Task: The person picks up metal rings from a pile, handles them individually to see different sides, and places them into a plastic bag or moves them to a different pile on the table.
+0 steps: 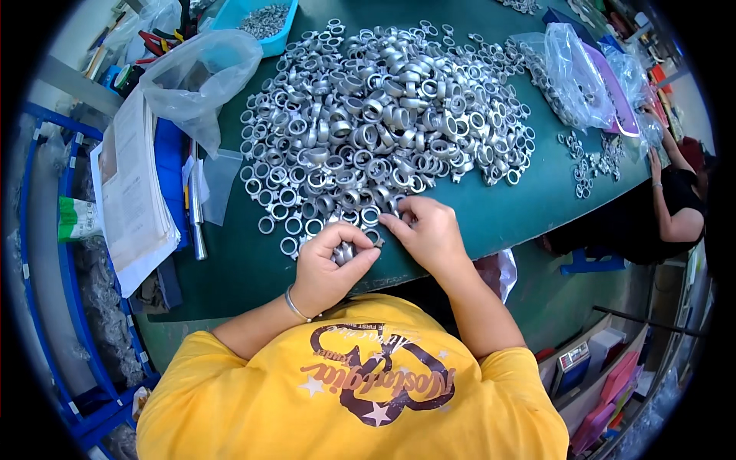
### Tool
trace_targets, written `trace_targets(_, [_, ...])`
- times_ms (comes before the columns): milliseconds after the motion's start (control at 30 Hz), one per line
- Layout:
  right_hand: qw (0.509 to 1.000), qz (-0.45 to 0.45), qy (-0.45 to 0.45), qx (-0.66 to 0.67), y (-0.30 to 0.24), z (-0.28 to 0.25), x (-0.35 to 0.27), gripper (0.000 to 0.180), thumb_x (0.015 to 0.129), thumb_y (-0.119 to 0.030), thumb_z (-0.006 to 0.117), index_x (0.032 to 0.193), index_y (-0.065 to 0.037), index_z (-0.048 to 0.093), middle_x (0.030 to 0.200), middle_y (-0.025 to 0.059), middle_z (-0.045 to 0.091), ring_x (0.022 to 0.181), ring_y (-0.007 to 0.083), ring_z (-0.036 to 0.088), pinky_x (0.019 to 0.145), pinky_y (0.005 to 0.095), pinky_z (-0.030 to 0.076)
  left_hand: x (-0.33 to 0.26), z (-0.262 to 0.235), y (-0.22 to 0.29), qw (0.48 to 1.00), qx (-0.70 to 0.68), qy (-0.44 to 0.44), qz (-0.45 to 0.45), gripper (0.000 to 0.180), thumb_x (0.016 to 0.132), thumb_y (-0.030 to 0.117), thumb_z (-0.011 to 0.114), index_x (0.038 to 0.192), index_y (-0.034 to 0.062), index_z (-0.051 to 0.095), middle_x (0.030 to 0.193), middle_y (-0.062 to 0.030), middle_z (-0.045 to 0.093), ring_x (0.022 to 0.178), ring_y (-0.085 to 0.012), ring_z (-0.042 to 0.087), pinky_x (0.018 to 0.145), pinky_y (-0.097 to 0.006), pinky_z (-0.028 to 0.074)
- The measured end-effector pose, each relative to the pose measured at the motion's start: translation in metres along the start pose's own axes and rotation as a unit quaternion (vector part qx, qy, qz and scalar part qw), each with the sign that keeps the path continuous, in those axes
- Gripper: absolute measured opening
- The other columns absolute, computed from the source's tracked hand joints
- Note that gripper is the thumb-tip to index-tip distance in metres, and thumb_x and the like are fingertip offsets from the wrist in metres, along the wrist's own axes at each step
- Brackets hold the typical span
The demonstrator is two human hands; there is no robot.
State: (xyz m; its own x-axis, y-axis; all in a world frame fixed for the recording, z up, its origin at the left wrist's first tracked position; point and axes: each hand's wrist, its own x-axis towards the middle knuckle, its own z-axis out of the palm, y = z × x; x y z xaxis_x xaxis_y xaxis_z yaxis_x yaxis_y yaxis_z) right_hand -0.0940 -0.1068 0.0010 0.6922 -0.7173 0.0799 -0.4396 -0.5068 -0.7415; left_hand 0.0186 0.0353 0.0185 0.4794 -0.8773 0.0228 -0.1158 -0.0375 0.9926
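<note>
Metal rings (368, 111): brightly lit, dotted with small white glints along the rims, darker inside and in the gaps of the heap.
Worktop (215, 284): lit fairly evenly, apparently from overhead, with soft shadows close around the metal rings.
Yellow shirt (230, 406): vivid, gently shaded in the folds.
Clear plastic bag (203, 73): milky, streaked with pale glare.
Blue rack (67, 180): bowed by fisheye distortion, softer in detail.
Dark clothing (598, 226): sunk nearly to black.
Corners: black, edged with bluish fringing.

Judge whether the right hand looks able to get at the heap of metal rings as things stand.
Probably yes: the right hand is at the near edge of the heap of metal rings, with nothing visible blocking it; whether it already holds something is hard to tell.
</note>
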Motion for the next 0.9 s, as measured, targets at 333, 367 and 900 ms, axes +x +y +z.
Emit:
trace_targets(333, [0.979,-0.161,0.071,0.102,-0.004,-0.012,-0.026,0.019,0.067,-0.001,0.073,0.084,-0.003,0.064,0.069,0.007,0.059,0.056,0.0163,0.058,0.05,0.0254,0.046,0.007,0.0,-0.007,0.981,-0.091,-0.063,-0.158,0.016,0.081,0.014,0.066,0.09,0.0013,0.063,0.079,-0.0002,0.061,0.064,-0.0067,0.052,0.059,-0.019,0.042])
trace_targets(367, [0.975,-0.182,0.082,0.093,-0.005,-0.012,-0.028,0.019,0.067,-0.001,0.073,0.084,-0.003,0.064,0.069,0.0068,0.059,0.057,0.0164,0.058,0.05,0.0259,0.047,0.008,0.0,-0.005,0.955,-0.19,-0.086,-0.211,0.018,0.084,0.017,0.065,0.091,0.0012,0.062,0.079,-0.0001,0.059,0.06,-0.0045,0.05,0.052,-0.017,0.039])
trace_targets(900, [0.919,0.05,-0.051,0.388,-0.008,-0.011,-0.041,0.014,0.079,-0.001,0.065,0.092,0.002,0.064,0.079,0.0062,0.063,0.059,0.0077,0.056,0.052,0.0182,0.043,0.008,0.003,-0.012,0.99,0.01,-0.072,0.124,0.015,0.072,-0.001,0.071,0.084,0.0034,0.065,0.085,-0.0051,0.062,0.07,-0.0126,0.056,0.06,-0.023,0.043])
